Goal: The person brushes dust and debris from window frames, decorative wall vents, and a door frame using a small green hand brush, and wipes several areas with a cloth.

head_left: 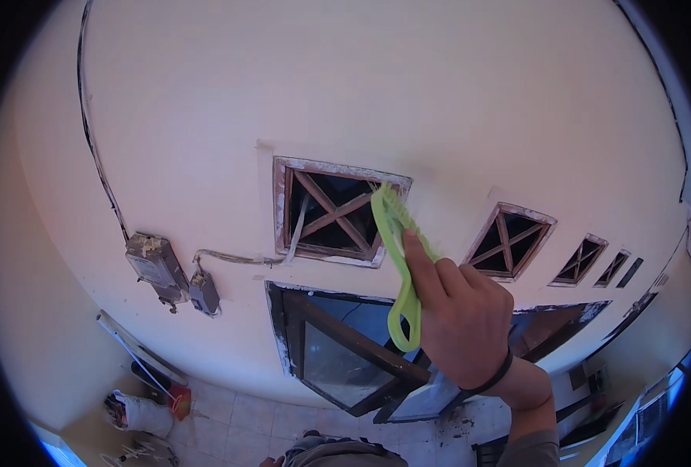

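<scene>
Snugly round a green brush [398,265], right fingers [423,268]; left fingers [270,461], grip unclear.

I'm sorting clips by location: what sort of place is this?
Probably a house's porch or outer passage: a meter-like box fixed to the painted wall, framed windows swung open, and cross-barred vents above them.

The site appeared to be a dwelling, probably its porch or an outer passage. This was indicated by a meter-like box [157,265] with cabling on the pale painted wall [454,93], crossed-bar vents [334,210] above glazed windows [337,364] with dark frames, a pale tiled floor [240,428], and a whitish sack [147,415] near the left corner.
</scene>
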Tool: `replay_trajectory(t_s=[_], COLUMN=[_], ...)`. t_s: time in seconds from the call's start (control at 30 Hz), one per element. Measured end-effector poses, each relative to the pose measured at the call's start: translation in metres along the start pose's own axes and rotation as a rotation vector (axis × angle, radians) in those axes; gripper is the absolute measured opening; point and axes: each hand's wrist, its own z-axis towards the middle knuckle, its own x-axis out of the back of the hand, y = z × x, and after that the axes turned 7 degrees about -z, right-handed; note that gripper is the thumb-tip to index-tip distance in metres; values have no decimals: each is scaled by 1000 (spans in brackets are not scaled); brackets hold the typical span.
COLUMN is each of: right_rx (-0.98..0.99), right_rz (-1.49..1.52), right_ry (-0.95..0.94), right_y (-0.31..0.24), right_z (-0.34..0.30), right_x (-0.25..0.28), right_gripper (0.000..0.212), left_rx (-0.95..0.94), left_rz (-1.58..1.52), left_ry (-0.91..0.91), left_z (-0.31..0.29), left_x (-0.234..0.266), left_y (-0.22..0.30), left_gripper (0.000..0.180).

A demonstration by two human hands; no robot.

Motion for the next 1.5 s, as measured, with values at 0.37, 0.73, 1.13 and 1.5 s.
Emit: replay_trajectory(t_s=[0.37,0.73,1.13,1.5], right_rx=[138,-196,-201,-331], right_rz=[-131,341,694,826], right_ry=[145,231,-100,54], right_y=[9,-1,-23,-12], right_z=[7,-25,-76,-73], right_x=[-47,-62,-97,-89], right_gripper=[55,47,26,27], left_rx=[-430,-430,-321,-115], left_rz=[92,-35,-145,62], left_ry=[224,124,357,156], left_z=[22,33,46,25], left_x=[20,17,96,39], left_y=[25,2,82,26], left_gripper=[93,75,60,72])
